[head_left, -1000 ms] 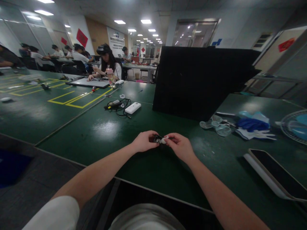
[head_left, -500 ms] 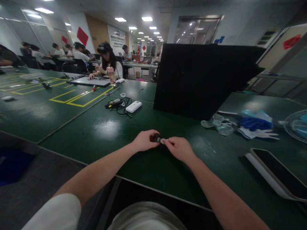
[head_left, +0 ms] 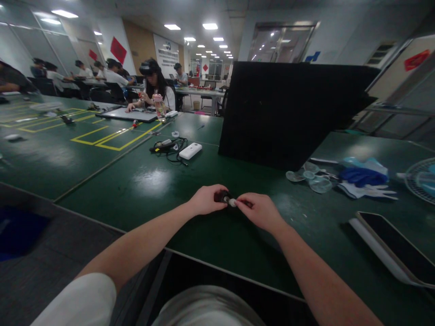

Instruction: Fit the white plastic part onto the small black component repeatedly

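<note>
Fingers of the left hand (head_left: 208, 199) grip a dark part (head_left: 221, 196), and those of the right hand (head_left: 261, 211) pinch a white bit (head_left: 233, 202). I can't tell if these are joined yet. Both are in front of the black board (head_left: 288, 115).

Passage: the counter (head_left: 156, 217) is free left of left hand (head_left: 211, 199) | Ahead-right: black panel (head_left: 288, 113) blocks | Ahead-left: white box (head_left: 190, 151), cable bundle (head_left: 166, 146) | Right: phone (head_left: 397, 244), gloves (head_left: 365, 177)

Glossy green tabletop (head_left: 152, 199), matt black panel (head_left: 288, 113).
</note>
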### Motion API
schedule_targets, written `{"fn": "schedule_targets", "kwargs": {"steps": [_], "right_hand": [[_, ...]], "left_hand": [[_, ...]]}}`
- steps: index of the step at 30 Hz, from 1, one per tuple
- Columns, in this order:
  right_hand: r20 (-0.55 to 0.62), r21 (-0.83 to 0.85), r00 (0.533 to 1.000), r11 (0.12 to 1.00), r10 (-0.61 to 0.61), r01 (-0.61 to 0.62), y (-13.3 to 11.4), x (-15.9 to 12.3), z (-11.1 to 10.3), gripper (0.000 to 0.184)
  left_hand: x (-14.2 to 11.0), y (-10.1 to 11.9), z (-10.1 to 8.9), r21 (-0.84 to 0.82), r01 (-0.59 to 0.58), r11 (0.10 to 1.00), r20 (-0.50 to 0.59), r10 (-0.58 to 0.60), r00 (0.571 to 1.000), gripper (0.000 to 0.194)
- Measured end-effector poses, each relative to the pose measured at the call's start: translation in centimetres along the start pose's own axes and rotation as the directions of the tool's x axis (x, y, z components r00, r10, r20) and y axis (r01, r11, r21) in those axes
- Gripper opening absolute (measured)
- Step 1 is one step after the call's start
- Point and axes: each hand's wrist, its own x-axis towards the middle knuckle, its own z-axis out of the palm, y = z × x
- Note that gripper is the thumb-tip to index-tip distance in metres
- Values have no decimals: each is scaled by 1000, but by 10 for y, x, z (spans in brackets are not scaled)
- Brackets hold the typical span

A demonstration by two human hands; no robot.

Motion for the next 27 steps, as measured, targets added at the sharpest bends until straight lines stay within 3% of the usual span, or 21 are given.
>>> {"fn": "schedule_targets", "kwargs": {"steps": [10,13,15,18,21,24,27], "right_hand": [[-111,-22,981,986,159,-163,10,2,1,59],[-130,10,966,975,222,-223,16,2,0,61],[-103,23,958,964,267,-266,19,2,-1,61],[-61,43,948,950,312,-310,23,2,-1,63],[-33,50,954,954,297,-296,22,3,-2,63],[-3,72,963,960,271,-270,19,3,-3,63],[18,91,963,959,269,-270,17,1,-2,63]], "left_hand": [[0,1,-2,19,-17,1000,11,17,1000,50],[0,-7,-5,77,-37,996,-60,41,997,48],[-2,-18,-12,89,15,996,-138,-2,990,47],[-13,-39,-33,88,141,986,-288,-110,951,49],[-32,-60,-69,248,199,948,-433,-76,898,51],[-52,-80,-109,507,188,841,-409,43,912,48],[-66,-98,-136,662,188,726,-347,75,935,49]]}}
